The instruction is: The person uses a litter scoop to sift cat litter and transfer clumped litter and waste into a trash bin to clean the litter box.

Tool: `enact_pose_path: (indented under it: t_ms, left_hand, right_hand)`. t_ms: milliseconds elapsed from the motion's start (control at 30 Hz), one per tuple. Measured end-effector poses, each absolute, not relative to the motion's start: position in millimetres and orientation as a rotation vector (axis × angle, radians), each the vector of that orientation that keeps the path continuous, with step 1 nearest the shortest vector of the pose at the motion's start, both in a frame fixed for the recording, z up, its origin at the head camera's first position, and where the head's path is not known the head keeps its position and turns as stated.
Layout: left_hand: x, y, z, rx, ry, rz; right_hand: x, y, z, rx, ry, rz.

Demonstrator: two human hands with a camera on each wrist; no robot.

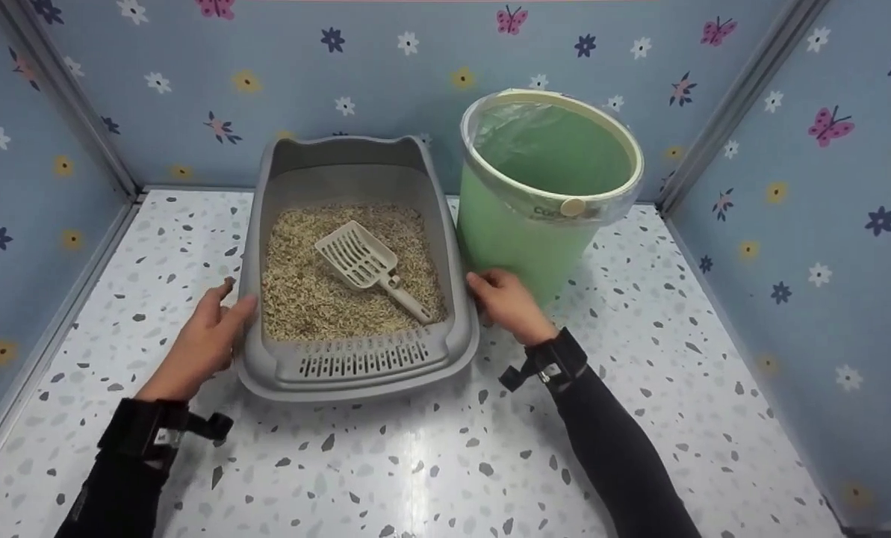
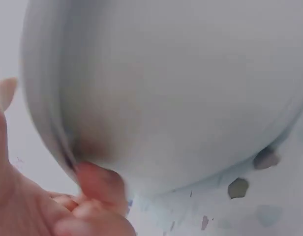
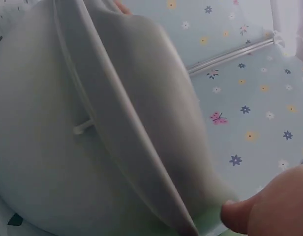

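A grey litter box point(image 1: 452, 261) holds tan pellet litter point(image 1: 318, 299), and a pale litter scoop point(image 1: 359, 258) lies on that litter with its handle toward the near right. My left hand point(image 1: 206, 329) is at the box's left side, one digit right at the rim and another spread away from it. In the left wrist view, fingertips point(image 2: 100, 184) overlap the lower edge of the grey wall. On the other side, my right hand point(image 1: 512, 302) is beside the box's right rim with fingers loosely bent. The right thumb point(image 3: 235, 216) shows close to the rim in the right wrist view.
Close to the box's right side stands a green bin point(image 1: 520, 239) lined with a clear plastic bag point(image 1: 512, 127). Flower-patterned panels point(image 1: 266, 75) enclose the back and both sides. The speckled surface point(image 1: 355, 471) extends in front of the box.
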State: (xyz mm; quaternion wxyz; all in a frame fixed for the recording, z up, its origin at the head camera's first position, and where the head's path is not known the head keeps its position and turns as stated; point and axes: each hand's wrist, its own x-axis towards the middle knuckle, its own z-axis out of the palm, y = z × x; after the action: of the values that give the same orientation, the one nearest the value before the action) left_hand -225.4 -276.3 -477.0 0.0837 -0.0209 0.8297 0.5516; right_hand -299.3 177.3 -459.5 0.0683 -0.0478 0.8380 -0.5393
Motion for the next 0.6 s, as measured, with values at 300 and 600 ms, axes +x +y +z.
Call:
enact_pose_path:
  t_ms: [300, 600]
  left_hand:
    - [-187, -260, -473, 0.003, 2.545, 1.552]
    - [-207, -298, -471, 0.073, 2.466, 1.596]
  right_hand:
    - [-303, 172, -475, -0.059, 2.243, -1.870]
    - [-275, 157, -473, -0.092, 1.958, -1.936]
